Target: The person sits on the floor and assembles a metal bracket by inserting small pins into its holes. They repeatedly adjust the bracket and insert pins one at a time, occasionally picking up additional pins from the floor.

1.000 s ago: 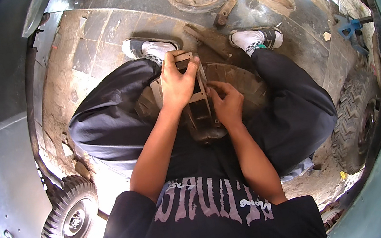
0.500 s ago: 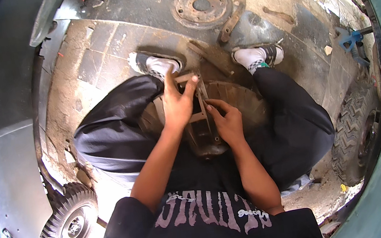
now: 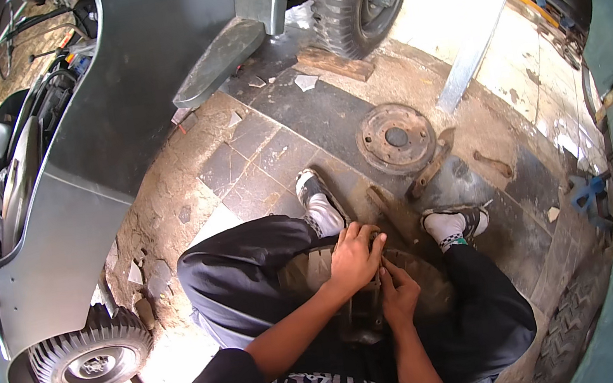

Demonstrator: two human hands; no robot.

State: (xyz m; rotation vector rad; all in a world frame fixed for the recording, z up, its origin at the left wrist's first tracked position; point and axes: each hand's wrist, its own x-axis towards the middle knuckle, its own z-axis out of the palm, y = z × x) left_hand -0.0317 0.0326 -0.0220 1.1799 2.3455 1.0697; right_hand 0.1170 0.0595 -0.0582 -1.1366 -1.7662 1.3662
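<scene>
Btwn our bent legs [image 3: 243,267], at the centre of our clock (12 = straight ahead), is the dark metal part [image 3: 364,314], near end toward abt 6–7 o'clock, far end mostly hidden under our hands. L hand [image 3: 358,259] is curled over that far end & looks clamped on it. R hand [image 3: 401,293] is at 4–5 o'clock from it, thumb & fingertips drawn close at the part's R side; whether they pinch anything, we can't tell.

To do this well, we'd brace the part firmly w/ the L hand & work w/ R fingertips only, light pressure, so the edge sits square & nothing slips. We'd also tilt our knuckles out of our line of sight & feel for grit.

Materials: part looks like dull, smooth metal, boxy. Ribbed ring [image 3: 302,274], showing at 9 & 3 o'clock, is curved, brown, grooved, prob. worn rubber. At 12–1 o'clock we've a long rusty bar [image 3: 390,213]; beyond, a round wheel disc [image 3: 412,133], rust-brown, w/ a big central hole; at 1 o'clock, a narrow rusted arm [image 3: 429,173]. Floor [image 3: 279,160] = dusty slate-type tiles, rough dirt patches.
</scene>
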